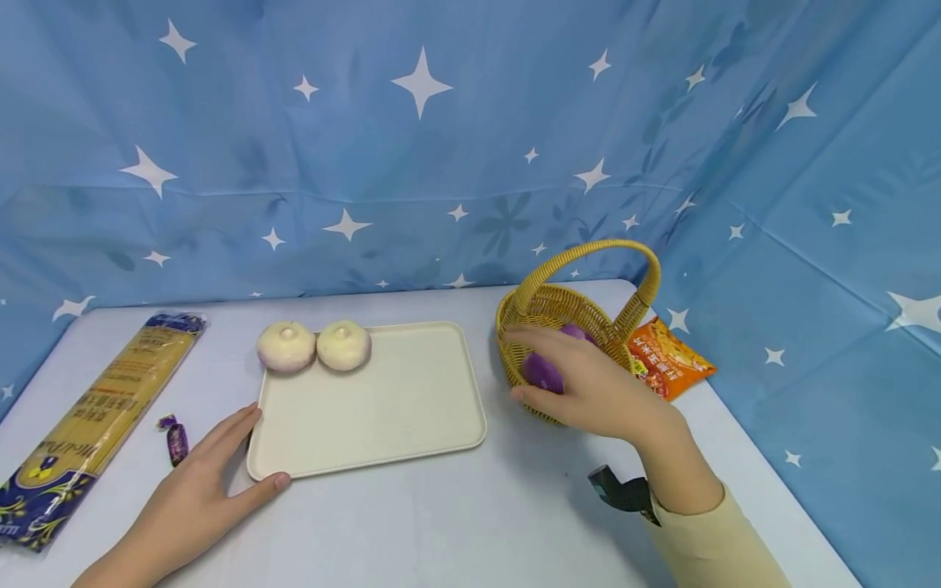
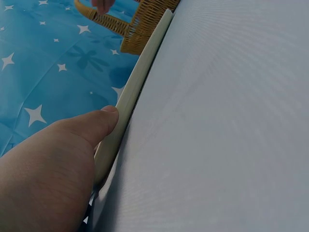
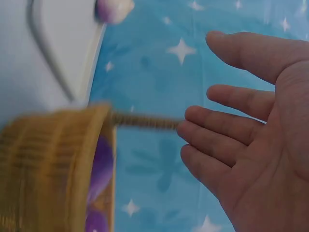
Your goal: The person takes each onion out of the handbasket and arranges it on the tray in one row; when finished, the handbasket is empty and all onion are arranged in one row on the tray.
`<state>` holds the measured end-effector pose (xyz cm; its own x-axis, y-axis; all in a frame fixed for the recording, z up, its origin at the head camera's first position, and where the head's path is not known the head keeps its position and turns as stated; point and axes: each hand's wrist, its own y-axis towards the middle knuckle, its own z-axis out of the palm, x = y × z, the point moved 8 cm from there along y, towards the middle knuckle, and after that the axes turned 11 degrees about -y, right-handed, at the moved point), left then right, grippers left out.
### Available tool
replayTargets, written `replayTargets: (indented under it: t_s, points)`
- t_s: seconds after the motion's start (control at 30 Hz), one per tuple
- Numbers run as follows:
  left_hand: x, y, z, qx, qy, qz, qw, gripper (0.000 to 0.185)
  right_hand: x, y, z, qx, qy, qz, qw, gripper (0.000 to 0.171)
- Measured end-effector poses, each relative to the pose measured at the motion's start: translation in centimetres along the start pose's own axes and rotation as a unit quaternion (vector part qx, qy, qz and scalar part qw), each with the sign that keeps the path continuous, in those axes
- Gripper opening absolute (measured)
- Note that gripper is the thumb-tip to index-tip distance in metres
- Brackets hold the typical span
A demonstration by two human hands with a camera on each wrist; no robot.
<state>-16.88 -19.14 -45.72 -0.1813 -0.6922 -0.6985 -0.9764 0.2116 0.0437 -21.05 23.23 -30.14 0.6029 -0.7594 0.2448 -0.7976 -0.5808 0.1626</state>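
A cream tray (image 1: 397, 408) lies mid-table with two round white-pink bulbs (image 1: 287, 345) (image 1: 343, 345) at its far left corner. My left hand (image 1: 250, 453) rests flat on the table at the tray's near left corner. Its thumb (image 2: 99, 124) lies against the tray's rim (image 2: 140, 77). To the right stands a yellow wicker basket (image 1: 544, 306) with purple pieces (image 1: 544, 371) inside. My right hand (image 1: 525, 365) hovers at the basket's near side with fingers spread. In the right wrist view the right hand (image 3: 231, 121) is bare, beside the basket (image 3: 48, 159) and the purple pieces (image 3: 99, 164).
A long pasta packet (image 1: 88, 416) lies along the table's left edge, with a small purple sweet (image 1: 175, 437) beside it. An orange snack packet (image 1: 669, 357) lies right of the basket near the table's right edge. Blue starred cloth hangs behind and to the right.
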Motion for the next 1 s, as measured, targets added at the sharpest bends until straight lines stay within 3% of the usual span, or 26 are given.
replayTargets:
  t_s: [0.27,0.5,1.0]
  points:
    - [0.0,0.1,0.0,0.002,0.0,-0.001,1.0,0.111,-5.7,-1.4,-0.5,-0.009,0.043,0.059,0.997,0.061]
    - [0.2,0.0,0.1,0.003,0.0,-0.005,1.0,0.111,-9.8,-1.5,1.0,0.019,0.034,0.106,0.994,0.061]
    - [0.3,0.0,0.1,0.003,0.003,-0.007,1.0,0.111,-12.6,-1.6,2.4,0.052,-0.027,0.152,0.987,0.066]
